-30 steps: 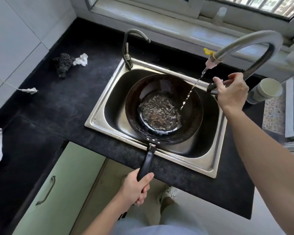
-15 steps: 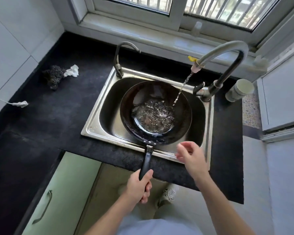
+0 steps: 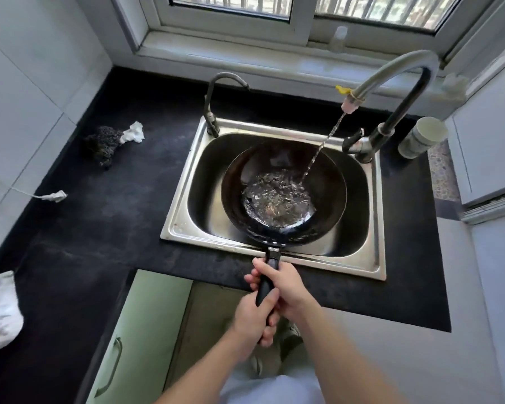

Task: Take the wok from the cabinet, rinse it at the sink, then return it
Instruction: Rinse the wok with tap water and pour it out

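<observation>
Over the sink (image 3: pixel 184 228) you hold the wok (image 3: pixel 283 191) by its handle, left hand (image 3: pixel 252 319) and right hand (image 3: pixel 289 287) both clenched round it. Water is pooling inside, so rinsing is underway; emptying it and returning it to the cabinet remain.

The scene is viewed from head height, steeply downward and forward, close above the sink (image 3: pixel 274 258) and counter (image 3: pixel 99 228).

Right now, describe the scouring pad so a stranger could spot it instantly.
Start at the steel sink set in the black countertop, then look left toward the tiled wall. The scouring pad is the dark wiry clump there, touching a crumpled white scrap, unlike the white cloths nearer the counter's edge.
</observation>
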`<move>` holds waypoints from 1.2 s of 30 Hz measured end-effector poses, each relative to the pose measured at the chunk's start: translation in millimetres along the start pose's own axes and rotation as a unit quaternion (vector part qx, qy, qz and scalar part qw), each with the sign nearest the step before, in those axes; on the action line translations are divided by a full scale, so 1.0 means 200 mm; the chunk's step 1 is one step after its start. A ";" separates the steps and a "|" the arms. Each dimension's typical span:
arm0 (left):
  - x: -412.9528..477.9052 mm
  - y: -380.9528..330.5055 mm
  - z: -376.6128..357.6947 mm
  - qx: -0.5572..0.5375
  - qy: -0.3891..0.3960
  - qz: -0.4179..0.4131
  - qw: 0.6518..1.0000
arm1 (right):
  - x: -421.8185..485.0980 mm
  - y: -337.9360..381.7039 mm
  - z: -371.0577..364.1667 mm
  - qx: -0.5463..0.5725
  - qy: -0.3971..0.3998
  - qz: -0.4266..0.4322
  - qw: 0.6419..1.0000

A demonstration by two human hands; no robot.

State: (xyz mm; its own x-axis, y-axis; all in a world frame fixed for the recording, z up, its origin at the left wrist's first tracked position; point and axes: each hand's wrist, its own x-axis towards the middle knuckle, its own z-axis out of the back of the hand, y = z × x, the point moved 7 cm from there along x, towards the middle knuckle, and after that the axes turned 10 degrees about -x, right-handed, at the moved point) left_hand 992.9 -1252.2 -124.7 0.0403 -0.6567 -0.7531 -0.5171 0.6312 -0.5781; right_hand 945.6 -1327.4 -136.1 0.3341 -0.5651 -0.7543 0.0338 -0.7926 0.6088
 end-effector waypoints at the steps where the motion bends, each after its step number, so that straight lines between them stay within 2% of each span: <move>1: -0.01 0.00 0.01 -0.002 0.002 0.001 1.000 | 0.01 -0.02 0.00 0.006 -0.011 0.003 1.000; 5: -0.04 -0.02 0.03 -0.005 -0.003 -0.004 1.000 | 0.02 -0.04 -0.04 0.049 -0.032 -0.017 0.998; 9: -0.08 -0.03 0.04 0.007 -0.013 -0.018 1.000 | -0.01 -0.01 -0.08 0.050 -0.012 -0.035 0.998; 14: -0.12 -0.09 0.04 -0.002 -0.031 -0.045 0.999 | -0.04 0.06 -0.15 0.035 0.016 -0.007 0.999; 22: -0.17 -0.06 0.13 0.051 -0.043 -0.070 0.995 | -0.07 0.00 -0.23 0.008 0.068 0.022 0.997; 28: -0.17 -0.03 0.10 0.061 -0.037 -0.056 0.996 | -0.08 -0.04 -0.18 0.025 0.057 0.024 0.998; 36: -0.13 -0.13 0.03 0.039 -0.017 -0.041 0.998 | -0.04 0.10 -0.14 0.027 0.037 0.040 0.998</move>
State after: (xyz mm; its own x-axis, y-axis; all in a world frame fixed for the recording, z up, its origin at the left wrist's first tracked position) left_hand 1011.1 -1249.4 -91.2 0.1092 -0.6941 -0.7116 -0.4428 0.6069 -0.6600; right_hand 970.2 -1332.4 -112.0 0.4018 -0.6109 -0.6821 -0.0457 -0.7574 0.6514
